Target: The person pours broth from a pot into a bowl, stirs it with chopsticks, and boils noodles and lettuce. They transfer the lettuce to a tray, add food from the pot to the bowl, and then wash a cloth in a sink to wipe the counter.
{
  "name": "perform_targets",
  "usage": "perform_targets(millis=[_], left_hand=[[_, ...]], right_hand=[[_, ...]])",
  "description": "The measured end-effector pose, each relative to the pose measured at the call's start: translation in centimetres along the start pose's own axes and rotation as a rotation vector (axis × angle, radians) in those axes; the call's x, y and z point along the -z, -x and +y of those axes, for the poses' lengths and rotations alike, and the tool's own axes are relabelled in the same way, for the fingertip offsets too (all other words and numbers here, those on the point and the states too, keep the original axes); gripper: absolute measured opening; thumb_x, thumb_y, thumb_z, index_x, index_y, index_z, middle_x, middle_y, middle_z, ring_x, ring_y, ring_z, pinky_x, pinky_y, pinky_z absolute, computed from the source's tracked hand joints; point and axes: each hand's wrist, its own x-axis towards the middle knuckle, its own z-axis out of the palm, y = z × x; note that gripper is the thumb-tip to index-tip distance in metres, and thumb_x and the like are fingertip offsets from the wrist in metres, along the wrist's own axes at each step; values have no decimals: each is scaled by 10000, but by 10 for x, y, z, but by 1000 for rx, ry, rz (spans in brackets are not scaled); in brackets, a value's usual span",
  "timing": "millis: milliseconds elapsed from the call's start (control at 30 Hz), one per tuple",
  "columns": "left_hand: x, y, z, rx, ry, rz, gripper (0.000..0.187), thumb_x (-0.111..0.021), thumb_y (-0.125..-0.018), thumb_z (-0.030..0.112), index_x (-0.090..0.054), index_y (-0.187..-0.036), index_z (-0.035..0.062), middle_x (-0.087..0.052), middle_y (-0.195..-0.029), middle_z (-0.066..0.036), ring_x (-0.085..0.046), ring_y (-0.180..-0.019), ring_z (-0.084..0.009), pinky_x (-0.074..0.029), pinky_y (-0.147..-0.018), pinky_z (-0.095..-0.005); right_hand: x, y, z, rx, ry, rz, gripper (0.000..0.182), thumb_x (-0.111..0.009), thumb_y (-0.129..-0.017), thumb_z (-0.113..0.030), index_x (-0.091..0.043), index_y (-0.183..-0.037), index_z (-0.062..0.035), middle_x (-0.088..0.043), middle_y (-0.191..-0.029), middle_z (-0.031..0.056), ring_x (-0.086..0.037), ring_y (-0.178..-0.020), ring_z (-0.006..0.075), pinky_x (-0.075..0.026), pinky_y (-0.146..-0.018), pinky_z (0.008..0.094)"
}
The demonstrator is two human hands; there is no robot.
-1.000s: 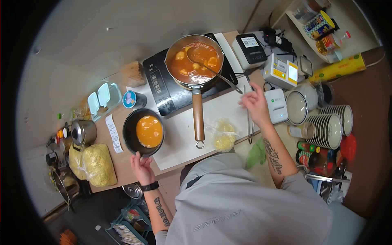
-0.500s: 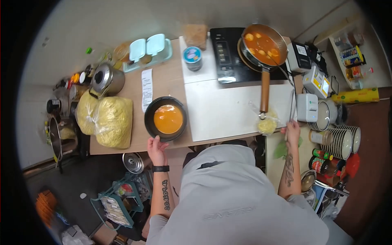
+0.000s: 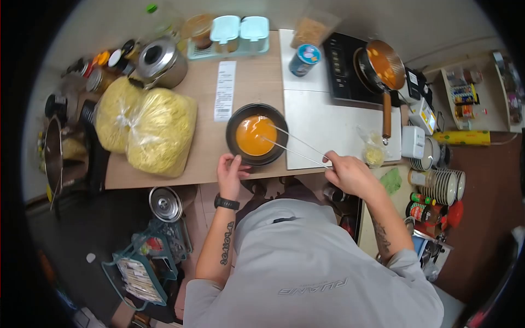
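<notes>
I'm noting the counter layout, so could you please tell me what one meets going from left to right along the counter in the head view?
Bagged noodles → paper receipt → black bowl of orange liquid, with the left hand at its rim → chopsticks → right hand → small bag → stacked bowls.

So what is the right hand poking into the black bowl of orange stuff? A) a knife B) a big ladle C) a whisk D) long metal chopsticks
D: the right hand holds long metal chopsticks whose tips reach into the orange liquid in the black bowl.
</notes>
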Motion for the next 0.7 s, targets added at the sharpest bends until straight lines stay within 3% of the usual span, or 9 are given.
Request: perform_targets(millis=[67, 167, 267, 433, 567, 633, 700], left_hand=[[0, -1, -2, -47, 17, 25, 225, -611, -941, 125, -467, -1100, 54, -559, -913, -52, -652, -727, -158, -530, -554, -232], [-4, -2, -1, -87, 36, 21, 312, -590, -937, 64, -439, -1206, 21, -554, -923, -65, -643, -721, -157, -535, -592, -241], [-6, -2, 2, -98, 29, -20, 428, -549, -941, 24, -376, -1332, 4, -548, -875, -70, -638, -708, -152, -547, -611, -249], [-5, -4, 4, -112, 48, -17, 475, -548, -936, 18, -361, -1371, -4, -547, -838, -59, -637, -674, -146, -563, -610, -253], [-5, -2, 5, -79, 36, -34, 483, -554, -933, 22, -364, -1377, 3, -553, -829, -54, -642, -685, -146, -569, -622, -252], [-4, -1, 9, -59, 42, -30, 493, -553, -932, 14, -357, -1384, 8, -561, -823, -45, -645, -697, -145, -571, -632, -247], [-2, -3, 8, -72, 46, -33, 491, -553, -934, 17, -355, -1383, 4, -554, -813, -45, -648, -702, -148, -574, -638, -255]], right_hand=[[-2, -34, -12, 126, 269, -102, 275, -561, -844, -184, -556, -1005, 38, -657, -775, 233, -651, -770, 402, -518, -726, 481], [-11, -83, -30, 265, 428, -238, 243, -531, -848, -156, -586, -962, 52, -666, -768, 218, -660, -764, 389, -531, -716, 464], [-18, -109, -45, 268, 622, -185, 222, -487, -857, -128, -609, -940, 37, -680, -799, 194, -672, -763, 362, -540, -710, 445], [-17, -87, -56, 223, 697, -224, 236, -457, -886, -132, -576, -1006, 33, -663, -844, 190, -660, -716, 365, -530, -675, 474], [-31, -91, -62, 342, 726, -131, 240, -452, -883, -96, -585, -1033, 36, -675, -872, 174, -683, -780, 326, -547, -674, 411], [-25, -92, -57, 193, 647, -46, 237, -460, -883, -98, -588, -1035, 30, -674, -877, 168, -682, -771, 320, -548, -657, 405], [-22, -83, -62, 150, 728, -140, 236, -460, -885, -100, -588, -1040, 26, -673, -870, 166, -679, -767, 320, -547, -650, 409]])
